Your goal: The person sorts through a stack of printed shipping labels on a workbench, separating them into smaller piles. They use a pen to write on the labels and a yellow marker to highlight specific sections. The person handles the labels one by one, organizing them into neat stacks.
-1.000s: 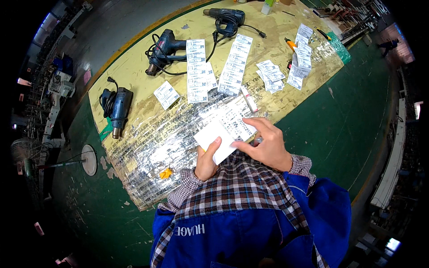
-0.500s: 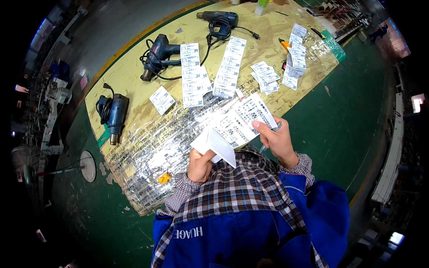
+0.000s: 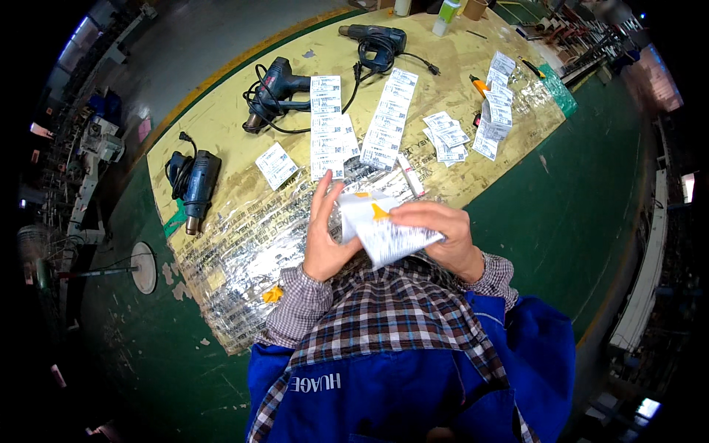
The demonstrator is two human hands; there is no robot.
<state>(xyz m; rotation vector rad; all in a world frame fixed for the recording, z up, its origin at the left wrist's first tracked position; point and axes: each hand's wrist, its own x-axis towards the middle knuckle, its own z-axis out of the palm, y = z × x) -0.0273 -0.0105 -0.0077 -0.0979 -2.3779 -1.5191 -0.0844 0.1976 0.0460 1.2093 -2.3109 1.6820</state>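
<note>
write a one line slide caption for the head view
Two hands handle bent printed label paper at a yellow table bearing three heat guns and label strips.

The yellow surface (image 3: 458, 74), partly covered by shiny film (image 3: 229, 251), carries three heat guns (image 3: 201, 184), printed label strips (image 3: 389, 118) and a crumpled orange scrap (image 3: 272, 294).

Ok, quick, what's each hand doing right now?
Left hand: open, fingers spread beside the folded label sheet; thumb contact can't be told.
Right hand: closed, holding the folded label sheet.
</note>
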